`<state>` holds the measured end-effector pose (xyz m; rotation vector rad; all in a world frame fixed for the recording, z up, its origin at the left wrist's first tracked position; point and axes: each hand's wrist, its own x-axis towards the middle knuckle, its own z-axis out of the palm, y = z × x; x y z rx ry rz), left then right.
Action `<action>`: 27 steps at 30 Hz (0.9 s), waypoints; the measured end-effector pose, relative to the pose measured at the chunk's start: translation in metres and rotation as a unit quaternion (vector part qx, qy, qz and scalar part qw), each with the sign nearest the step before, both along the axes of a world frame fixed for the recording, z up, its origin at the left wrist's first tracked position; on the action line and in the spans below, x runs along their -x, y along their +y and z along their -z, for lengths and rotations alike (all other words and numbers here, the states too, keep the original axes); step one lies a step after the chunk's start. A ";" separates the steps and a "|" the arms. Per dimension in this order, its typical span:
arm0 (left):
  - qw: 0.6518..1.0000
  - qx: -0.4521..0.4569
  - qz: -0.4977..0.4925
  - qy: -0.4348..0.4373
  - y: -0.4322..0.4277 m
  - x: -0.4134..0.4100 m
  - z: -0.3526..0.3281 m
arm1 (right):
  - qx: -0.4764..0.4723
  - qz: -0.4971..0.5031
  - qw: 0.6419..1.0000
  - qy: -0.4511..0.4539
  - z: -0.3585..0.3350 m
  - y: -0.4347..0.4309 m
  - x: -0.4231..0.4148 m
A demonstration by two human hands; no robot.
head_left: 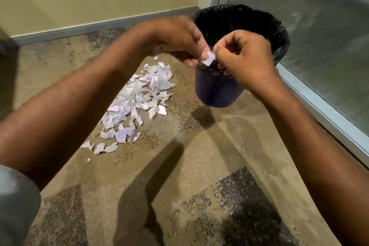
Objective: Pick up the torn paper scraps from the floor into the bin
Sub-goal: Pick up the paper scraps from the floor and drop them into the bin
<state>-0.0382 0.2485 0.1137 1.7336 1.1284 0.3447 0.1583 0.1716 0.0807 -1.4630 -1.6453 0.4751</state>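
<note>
A dark bin [217, 94] lined with a black bag [279, 36] stands on the carpet near the corner. Several torn white paper scraps [137, 102] lie in a pile on the floor to the bin's left. My left hand [175, 40] and my right hand [245, 56] meet over the bin's near rim. Both pinch one small white scrap [208, 59] between their fingertips. The scrap hangs just above the bin's front edge.
A yellow wall with a grey baseboard [99, 28] runs behind the pile. A glass panel in a metal frame [329, 118] runs along the right, close to the bin. Patterned tan carpet [199, 166] fills the foreground.
</note>
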 end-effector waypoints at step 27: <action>0.936 -0.008 -0.346 0.067 0.047 0.136 0.054 | 0.020 0.064 0.990 -0.126 -0.060 0.085 0.074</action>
